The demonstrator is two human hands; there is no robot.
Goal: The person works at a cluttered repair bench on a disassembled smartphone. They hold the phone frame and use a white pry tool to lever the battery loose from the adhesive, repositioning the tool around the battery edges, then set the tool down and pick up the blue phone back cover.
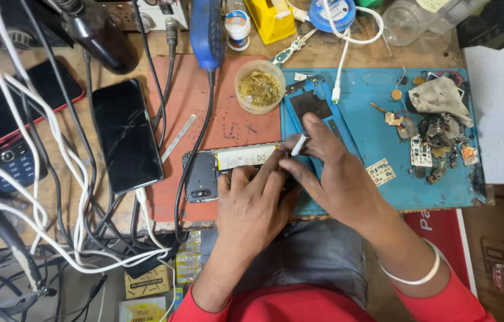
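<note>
- My left hand (251, 206) pressed flat, fingers spread, on the lower end of one opened smartphone (228, 170); it steadied the phone rather than clenching anything.
- That phone lay back-side up with its cover off, straddling the seam between the red mat (186, 107) and the blue repair mat (377, 137), just ahead of my lap.
- My right hand (338, 173) pinched one small white tool (298, 145) between thumb and fingertips, its tip angled down at the phone's inside; I could not tell what kind of tool it was.
- One white bangle (416, 275) sat on my right wrist.
- Left of the open phone lay one black smartphone (125, 134) with a cracked screen, face up, and beyond it one red-edged phone (19, 104) and one keypad phone (13, 164).
- One round plastic tub (259, 86) holding small brass-coloured bits stood just above the open phone.
- One metal pry strip (178, 137) lay on the red mat.
- A heap of loose parts (440, 140) was piled at the blue mat's right side, too jumbled to count.
- Several white cables (55, 197) tangled across the left of the bench.
</note>
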